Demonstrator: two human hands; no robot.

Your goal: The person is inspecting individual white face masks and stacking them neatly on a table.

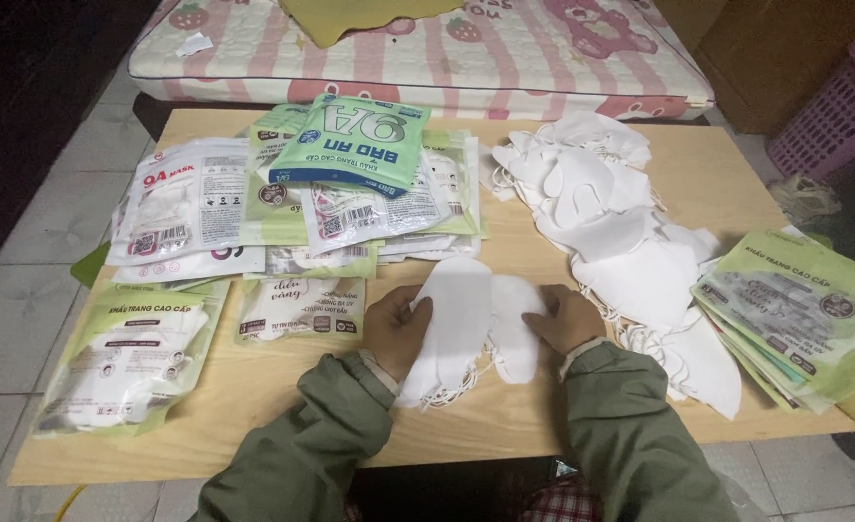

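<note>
Both the left hand and right hand press flat, fingers released, on white face masks on the counter; squaring their edges evenly seems wise.

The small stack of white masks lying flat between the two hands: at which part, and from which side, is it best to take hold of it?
Probably at the long side edges. The white mask stack lies flat on the wooden table, with the left hand on its left edge and the right hand on its right edge. Its ear loops trail loose at the near end, so pinching from both sides should keep the layers together.
</note>
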